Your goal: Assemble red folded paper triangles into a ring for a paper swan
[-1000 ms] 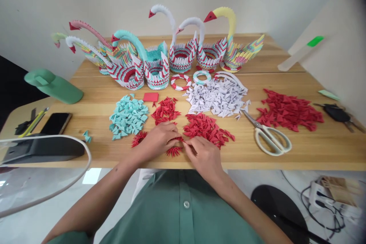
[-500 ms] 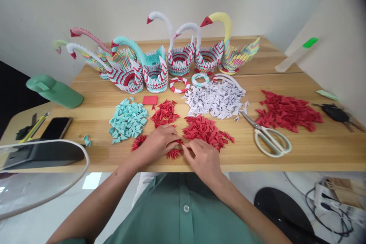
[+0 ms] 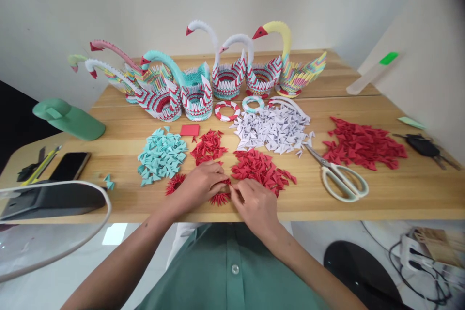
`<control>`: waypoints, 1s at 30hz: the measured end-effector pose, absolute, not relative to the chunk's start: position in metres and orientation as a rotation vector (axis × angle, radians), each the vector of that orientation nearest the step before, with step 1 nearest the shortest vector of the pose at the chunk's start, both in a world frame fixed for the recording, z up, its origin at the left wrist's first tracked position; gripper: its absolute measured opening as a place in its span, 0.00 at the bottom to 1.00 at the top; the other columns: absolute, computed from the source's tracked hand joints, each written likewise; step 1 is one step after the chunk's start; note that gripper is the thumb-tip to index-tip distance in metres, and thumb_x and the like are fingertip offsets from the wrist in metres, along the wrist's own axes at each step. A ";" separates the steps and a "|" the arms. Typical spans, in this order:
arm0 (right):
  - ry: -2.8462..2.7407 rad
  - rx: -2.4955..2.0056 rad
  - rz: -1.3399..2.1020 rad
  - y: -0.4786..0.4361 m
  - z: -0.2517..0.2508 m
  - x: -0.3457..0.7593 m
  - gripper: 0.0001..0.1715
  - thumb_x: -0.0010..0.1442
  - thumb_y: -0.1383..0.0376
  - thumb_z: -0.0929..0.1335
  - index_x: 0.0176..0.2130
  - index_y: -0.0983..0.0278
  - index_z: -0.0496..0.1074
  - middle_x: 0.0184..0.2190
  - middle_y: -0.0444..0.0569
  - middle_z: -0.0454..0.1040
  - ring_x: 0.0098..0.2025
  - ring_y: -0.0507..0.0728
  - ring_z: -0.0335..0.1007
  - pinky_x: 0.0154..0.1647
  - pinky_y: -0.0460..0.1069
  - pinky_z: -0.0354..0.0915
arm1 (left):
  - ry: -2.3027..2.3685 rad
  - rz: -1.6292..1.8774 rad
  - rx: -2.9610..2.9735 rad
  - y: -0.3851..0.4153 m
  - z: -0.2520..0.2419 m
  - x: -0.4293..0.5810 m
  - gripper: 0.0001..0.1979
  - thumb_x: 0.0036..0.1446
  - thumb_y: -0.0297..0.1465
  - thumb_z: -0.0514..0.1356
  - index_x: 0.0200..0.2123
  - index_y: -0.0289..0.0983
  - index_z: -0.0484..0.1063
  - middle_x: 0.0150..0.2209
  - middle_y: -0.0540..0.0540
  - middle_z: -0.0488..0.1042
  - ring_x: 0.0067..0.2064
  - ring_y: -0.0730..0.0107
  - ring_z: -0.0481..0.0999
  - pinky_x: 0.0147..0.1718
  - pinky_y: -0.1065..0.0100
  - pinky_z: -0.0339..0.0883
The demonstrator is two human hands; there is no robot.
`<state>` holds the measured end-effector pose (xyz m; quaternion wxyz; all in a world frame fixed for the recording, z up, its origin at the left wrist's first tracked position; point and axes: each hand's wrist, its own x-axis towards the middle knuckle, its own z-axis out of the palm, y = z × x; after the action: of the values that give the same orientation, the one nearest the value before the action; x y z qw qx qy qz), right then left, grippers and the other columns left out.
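Near the front edge of the table, my left hand (image 3: 203,181) is closed on a spiky red strip of interlocked folded-paper pieces (image 3: 220,199). Another part of red spiky paper work (image 3: 174,184) shows left of that hand; whether both join beneath it is hidden. My right hand (image 3: 256,203) pinches at the strip's right end, its fingertips almost touching the left ones. Any single piece between them is too small to make out. Just beyond the hands lie two heaps of loose red paper triangles, a smaller heap (image 3: 209,147) and a larger heap (image 3: 261,169).
Turquoise triangles (image 3: 162,156), white triangles (image 3: 272,128) and more red triangles (image 3: 365,144) lie around. Scissors (image 3: 343,179) rest at right. Several paper swans (image 3: 196,99) and two paper rings stand behind. A green bottle (image 3: 69,118) and phone (image 3: 70,166) are left.
The view has shifted slightly, so the whole table sits a little lower in the picture. Both hands keep nearly the same pinching pose at the red strip.
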<state>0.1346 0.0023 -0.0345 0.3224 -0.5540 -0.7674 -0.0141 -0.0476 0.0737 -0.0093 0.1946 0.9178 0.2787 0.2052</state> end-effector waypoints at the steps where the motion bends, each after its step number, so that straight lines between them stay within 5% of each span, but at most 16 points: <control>1: -2.020 -1.462 -0.047 0.002 -0.034 0.134 0.15 0.66 0.68 0.65 0.26 0.62 0.68 0.23 0.45 0.72 0.27 0.53 0.68 0.30 0.48 0.56 | 0.780 0.576 2.576 0.074 -0.009 -0.048 0.13 0.69 0.30 0.55 0.38 0.34 0.80 0.36 0.42 0.77 0.38 0.64 0.74 0.38 0.66 0.66; 30: -2.060 -1.524 -0.072 0.005 -0.037 0.130 0.14 0.67 0.68 0.64 0.28 0.62 0.68 0.24 0.46 0.72 0.28 0.55 0.69 0.30 0.49 0.57 | 0.793 0.575 2.537 0.072 -0.009 -0.046 0.12 0.68 0.28 0.56 0.35 0.34 0.78 0.34 0.43 0.76 0.38 0.65 0.74 0.38 0.66 0.67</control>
<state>0.1299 0.0046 -0.0372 0.2851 -0.5699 -0.7702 -0.0270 -0.0456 0.0723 -0.0092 0.2095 0.9122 0.2851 0.2069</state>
